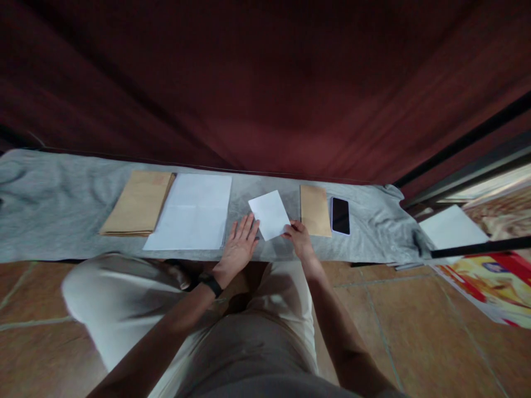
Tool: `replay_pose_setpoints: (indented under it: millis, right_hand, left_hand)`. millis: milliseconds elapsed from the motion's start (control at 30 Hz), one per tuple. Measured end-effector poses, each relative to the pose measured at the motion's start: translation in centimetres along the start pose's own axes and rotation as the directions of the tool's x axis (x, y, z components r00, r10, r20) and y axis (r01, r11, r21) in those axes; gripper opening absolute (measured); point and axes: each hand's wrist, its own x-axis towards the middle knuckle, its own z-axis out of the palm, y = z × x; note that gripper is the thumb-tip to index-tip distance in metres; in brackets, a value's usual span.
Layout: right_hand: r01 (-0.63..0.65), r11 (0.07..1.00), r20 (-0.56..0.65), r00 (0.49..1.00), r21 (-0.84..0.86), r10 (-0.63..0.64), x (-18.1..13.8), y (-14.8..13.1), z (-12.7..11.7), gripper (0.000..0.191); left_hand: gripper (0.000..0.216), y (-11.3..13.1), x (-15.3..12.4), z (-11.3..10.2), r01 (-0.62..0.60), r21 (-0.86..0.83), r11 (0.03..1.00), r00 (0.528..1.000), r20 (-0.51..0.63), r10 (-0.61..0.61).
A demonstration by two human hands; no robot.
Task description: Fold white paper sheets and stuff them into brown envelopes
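white paper [269, 214], one corner held between the right fingers [297, 225].

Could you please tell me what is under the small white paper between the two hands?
A grey surface shows around the small white paper, with the right hand at its right corner and the left hand beside it. Whatever lies directly beneath is covered.
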Motion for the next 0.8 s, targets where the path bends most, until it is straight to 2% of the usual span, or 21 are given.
replay_pose_setpoints:
  millis: [133,200,367,600,800]
  right_hand:
    - [-0.075,0.968,-0.029,0.996,0.239,0.085,-1.4,0.9,0.6,0.036]
    - [-0.061,0.954,-0.06,0.995,0.293,0.082,-1.7,1.3,1.0,0.036]
    - [-0.009,0.961,-0.079,0.996,0.278,0.032,-2.0,1.6,1.5,0.034]
    - [0.01,0.964,-0.105,0.994,0.267,0.019,-1.9,1.7,1.5,0.033]
    - [0.018,0.961,-0.122,0.992,0.277,0.017,-2.1,1.4,1.6,0.031]
  left_hand:
    - [0.063,0.2,0.8,0.2,0.087,-0.05,0.995,0.996,-0.017,-0.088]
    - [0.061,0.2,1.1,0.2,0.058,-0.046,0.997,0.998,-0.01,-0.059]
    - [0.068,0.3,1.5,0.0,-0.076,-0.037,0.996,0.997,0.024,0.077]
    - [0.074,0.6,1.7,0.3,-0.07,-0.117,0.991,0.997,0.037,0.075]
    - [0.074,0.5,1.7,0.4,-0.091,-0.095,0.991,0.994,0.047,0.096]
